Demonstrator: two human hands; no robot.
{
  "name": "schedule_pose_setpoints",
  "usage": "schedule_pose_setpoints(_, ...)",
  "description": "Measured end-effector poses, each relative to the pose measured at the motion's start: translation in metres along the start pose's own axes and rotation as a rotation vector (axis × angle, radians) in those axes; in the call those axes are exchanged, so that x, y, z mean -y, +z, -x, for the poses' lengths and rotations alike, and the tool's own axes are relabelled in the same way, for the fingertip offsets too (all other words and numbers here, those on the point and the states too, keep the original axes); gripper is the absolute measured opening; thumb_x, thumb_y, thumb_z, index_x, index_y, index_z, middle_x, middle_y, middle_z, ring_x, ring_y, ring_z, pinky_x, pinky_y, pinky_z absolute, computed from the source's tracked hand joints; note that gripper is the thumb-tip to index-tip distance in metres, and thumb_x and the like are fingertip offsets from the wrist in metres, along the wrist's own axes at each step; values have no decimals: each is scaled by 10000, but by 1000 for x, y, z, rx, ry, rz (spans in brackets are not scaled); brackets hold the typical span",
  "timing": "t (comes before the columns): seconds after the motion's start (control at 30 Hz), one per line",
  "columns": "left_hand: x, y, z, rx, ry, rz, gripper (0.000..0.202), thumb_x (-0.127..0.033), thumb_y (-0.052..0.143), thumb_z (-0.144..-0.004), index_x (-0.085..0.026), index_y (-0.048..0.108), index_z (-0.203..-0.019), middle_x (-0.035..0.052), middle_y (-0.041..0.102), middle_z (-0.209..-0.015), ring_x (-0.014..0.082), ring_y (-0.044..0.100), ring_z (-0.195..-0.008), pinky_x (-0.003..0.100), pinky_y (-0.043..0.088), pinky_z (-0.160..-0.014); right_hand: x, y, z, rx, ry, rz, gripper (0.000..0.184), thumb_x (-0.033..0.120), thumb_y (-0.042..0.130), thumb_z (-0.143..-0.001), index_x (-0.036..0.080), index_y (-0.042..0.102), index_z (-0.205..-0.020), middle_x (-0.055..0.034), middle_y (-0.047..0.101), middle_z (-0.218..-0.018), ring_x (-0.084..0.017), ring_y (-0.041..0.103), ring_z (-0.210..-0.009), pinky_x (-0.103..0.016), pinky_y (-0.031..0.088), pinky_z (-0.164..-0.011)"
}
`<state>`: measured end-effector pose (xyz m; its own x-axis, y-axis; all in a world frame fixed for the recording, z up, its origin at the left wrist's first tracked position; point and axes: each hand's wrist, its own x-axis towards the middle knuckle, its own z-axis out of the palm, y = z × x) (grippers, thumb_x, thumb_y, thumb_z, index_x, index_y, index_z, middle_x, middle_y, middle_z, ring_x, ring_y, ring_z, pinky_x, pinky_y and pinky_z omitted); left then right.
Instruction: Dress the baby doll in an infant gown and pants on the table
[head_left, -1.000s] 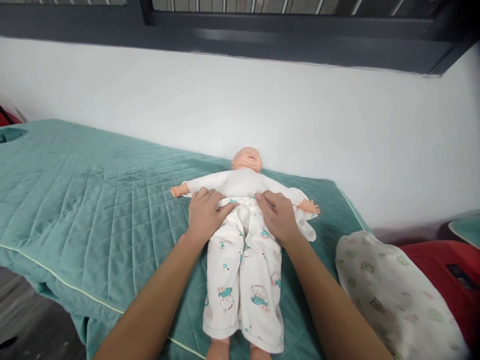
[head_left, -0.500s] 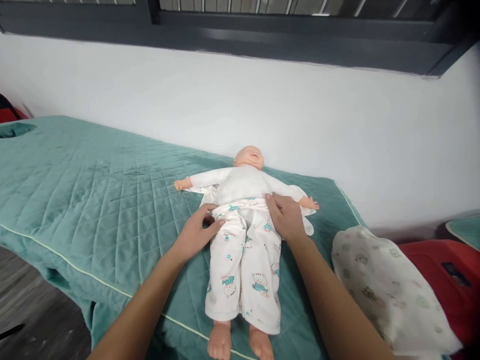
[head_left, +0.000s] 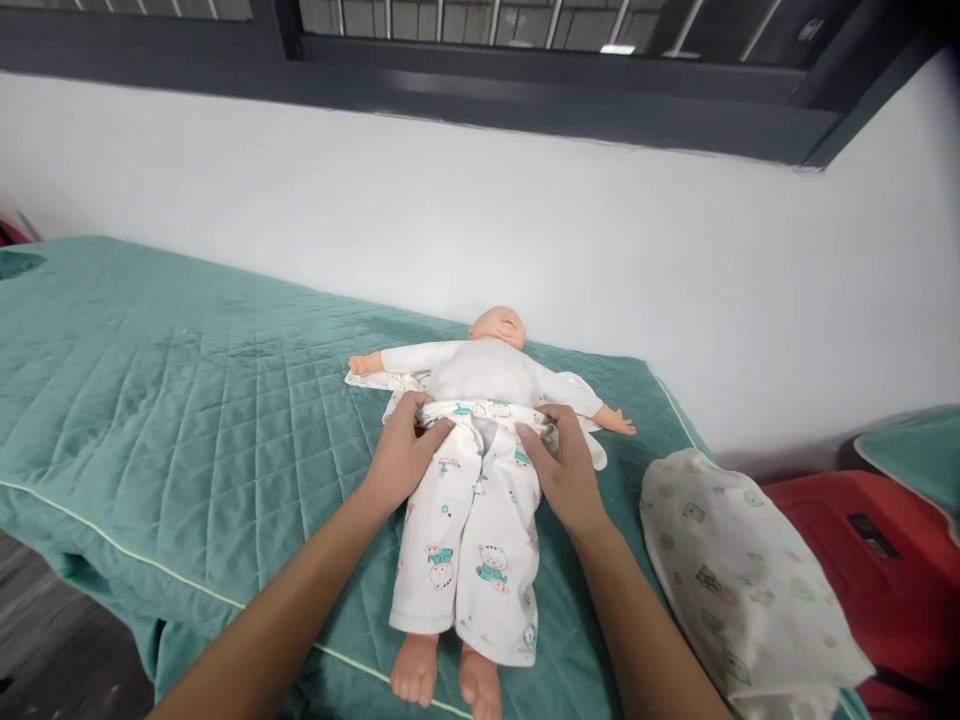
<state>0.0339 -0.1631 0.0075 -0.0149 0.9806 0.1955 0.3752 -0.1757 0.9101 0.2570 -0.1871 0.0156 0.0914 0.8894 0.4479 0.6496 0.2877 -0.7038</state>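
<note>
A baby doll (head_left: 480, 372) lies on its back on a teal quilted table (head_left: 187, 400), head toward the white wall. It wears a white top and white printed trousers (head_left: 469, 540), with bare feet near the front edge. My left hand (head_left: 401, 460) pinches the trousers' waistband at the doll's left-of-frame hip. At the other hip my right hand (head_left: 566, 470) grips the same waistband, fingers curled into the cloth. A white printed cloth (head_left: 592, 450) lies spread under the doll.
A bundle of white printed fabric (head_left: 742, 580) lies at the table's right end, next to a red object (head_left: 870, 540). A dark window frame (head_left: 525, 90) runs along the top of the wall. Dark floor shows at the lower left.
Both hands have gone from lying over the doll's waist to gripping the waistband at the hips. The left hand dipped to the side, then returned. The feet have come into view.
</note>
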Motion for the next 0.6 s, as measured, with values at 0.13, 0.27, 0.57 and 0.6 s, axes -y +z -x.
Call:
schedule_pose_setpoints(0.13, -2, 8, -13, -31, 41, -16, 246, -386, 588, -860, -234, 535, -1045, -27, 580, -839, 149, 548, -760, 285, 439, -731, -6, 5, -9, 50, 65, -189, 495, 483, 657, -846, 257, 449, -1234, -71, 525, -1254, -241, 499, -1199, -422, 394, -1061)
schedule_pose_setpoints(0.27, -2, 14, -29, -52, 66, -42, 242, -385, 580, -871, -230, 537, -1052, -18, 593, -861, 155, 554, -778, 289, 440, -750, -8, 6, -22, 38, -12, -129, 555, 456, 676, -822, 257, 451, -1289, -95, 475, -1309, -264, 432, -1293, -471, 320, -1146)
schedule_pose_setpoints(0.57, 7, 10, -27, -62, 123, -254, 273, -441, 519, -906, -225, 567, -1067, 38, 663, -943, 216, 604, -842, 329, 425, -755, -4, 12, -32, 87, -156, 134, 465, 441, 761, -756, 279, 555, -1140, -95, 315, -1477, -333, 274, -1412, -552, 250, -1172)
schedule_pose_setpoints(0.6, 6, 8, -20, -54, 118, -280, 269, -449, 517, -907, -229, 577, -1049, 37, 670, -928, 220, 609, -837, 330, 422, -746, -4, 13, -31, 75, -167, 162, 442, 435, 765, -753, 273, 559, -1109, -98, 317, -1477, -341, 278, -1404, -559, 252, -1165)
